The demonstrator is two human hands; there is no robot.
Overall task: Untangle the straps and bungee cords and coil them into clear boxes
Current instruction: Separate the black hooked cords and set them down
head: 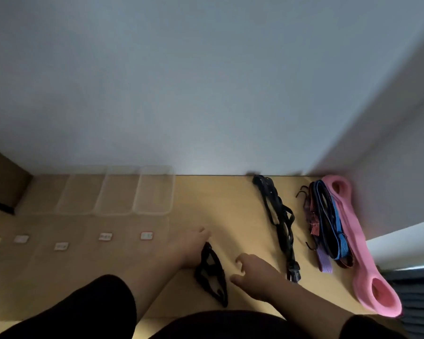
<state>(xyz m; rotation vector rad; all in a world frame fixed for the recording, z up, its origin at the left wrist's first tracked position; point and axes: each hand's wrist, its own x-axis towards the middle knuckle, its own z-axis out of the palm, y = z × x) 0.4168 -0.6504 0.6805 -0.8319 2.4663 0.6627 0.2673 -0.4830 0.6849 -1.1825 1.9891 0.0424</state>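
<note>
A small black strap [212, 275] lies bunched on the wooden table near its front edge. My left hand [187, 248] rests on its left end, fingers flat, touching it. Just to the strap's right my right hand [252, 272] hovers with its fingers curled apart and nothing in it. A long black strap [279, 221] stretches across the table further right. Beside it lies a bundle of blue, red and purple bungee cords [328, 226] with hooks, then a wide pink band [357, 245]. Three clear boxes [154, 192] stand at the back left against the wall.
Clear lids with small white labels [146, 235] lie flat in front of the boxes. A brown cardboard box [3, 182] sits at the far left. The wall runs along the table's back edge, and a corner with a white ledge [406, 243] is at the right.
</note>
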